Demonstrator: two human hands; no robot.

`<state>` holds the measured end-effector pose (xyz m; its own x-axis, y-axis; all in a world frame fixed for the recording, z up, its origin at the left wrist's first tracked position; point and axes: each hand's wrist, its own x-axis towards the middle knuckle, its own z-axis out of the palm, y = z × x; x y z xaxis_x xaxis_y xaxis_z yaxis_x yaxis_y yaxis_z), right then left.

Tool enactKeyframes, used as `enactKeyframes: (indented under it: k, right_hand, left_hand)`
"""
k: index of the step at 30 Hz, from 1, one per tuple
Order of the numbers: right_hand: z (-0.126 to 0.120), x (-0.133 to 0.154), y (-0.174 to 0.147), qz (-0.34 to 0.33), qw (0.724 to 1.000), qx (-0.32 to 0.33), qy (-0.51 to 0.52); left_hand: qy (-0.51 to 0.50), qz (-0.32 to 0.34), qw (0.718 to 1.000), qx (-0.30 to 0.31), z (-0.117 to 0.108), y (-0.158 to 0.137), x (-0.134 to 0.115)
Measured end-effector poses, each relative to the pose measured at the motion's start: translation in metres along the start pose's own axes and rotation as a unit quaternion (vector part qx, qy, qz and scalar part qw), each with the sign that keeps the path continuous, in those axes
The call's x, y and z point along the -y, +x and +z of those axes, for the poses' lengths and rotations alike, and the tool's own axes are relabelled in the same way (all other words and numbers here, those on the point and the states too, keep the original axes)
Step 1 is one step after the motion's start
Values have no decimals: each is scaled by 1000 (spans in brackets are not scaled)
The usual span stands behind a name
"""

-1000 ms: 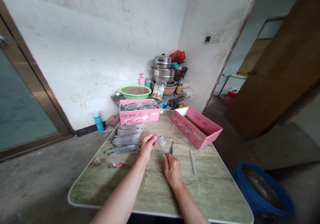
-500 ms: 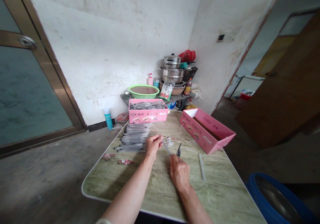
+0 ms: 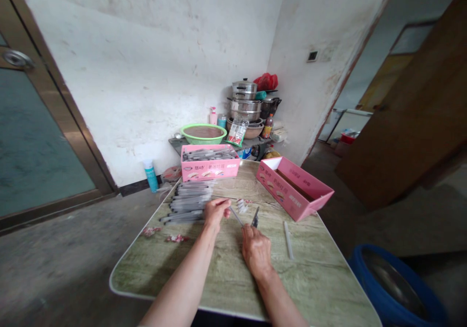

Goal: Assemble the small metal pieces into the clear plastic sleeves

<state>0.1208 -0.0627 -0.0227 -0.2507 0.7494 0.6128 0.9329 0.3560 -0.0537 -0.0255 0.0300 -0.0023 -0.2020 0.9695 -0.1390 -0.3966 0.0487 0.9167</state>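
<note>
A thin greyish pen (image 3: 236, 216) slants between my two hands above the table. My left hand (image 3: 216, 214) pinches its far end with thumb and forefinger. The near end sits in the closed fingers of my right hand (image 3: 257, 249). Just beyond that hand lies a small heap of dark pieces, like pen caps (image 3: 256, 220). Small white pieces (image 3: 241, 206) are grouped between the hands, a little farther off. To the left, many translucent pens with dark ends (image 3: 191, 198) lie in a stacked row. A whitish tube (image 3: 288, 239) rests alone on the right.
A pink box (image 3: 209, 170) filled with pens stands at the table's far edge. Another pink box (image 3: 280, 193) sits at the right. Behind are a green basin (image 3: 203, 139) and stacked pots (image 3: 245, 105). A blue tub (image 3: 397, 288) stands beyond the right table edge (image 3: 350, 263).
The whole view has shifted a little, so things appear farther left. Both hands keep nearly the same pose, with the pen still between them.
</note>
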Motion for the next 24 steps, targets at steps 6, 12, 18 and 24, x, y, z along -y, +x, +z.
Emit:
enactKeyframes:
  k: [6, 12, 18, 24]
  right_hand:
    - [1, 1, 0, 22, 1000, -6, 5]
    - [-1, 3, 1, 46, 999, -6, 29]
    - [-5, 3, 2, 117, 978, -6, 172]
    - [-6, -2, 5, 185, 922, 1, 340]
  left_hand:
    - [-11, 3, 1000, 25, 3, -3, -1]
    - [-31, 16, 999, 37, 7, -5, 3]
    - [-38, 25, 997, 58, 9, -5, 6]
    - [-60, 36, 995, 73, 12, -7, 5]
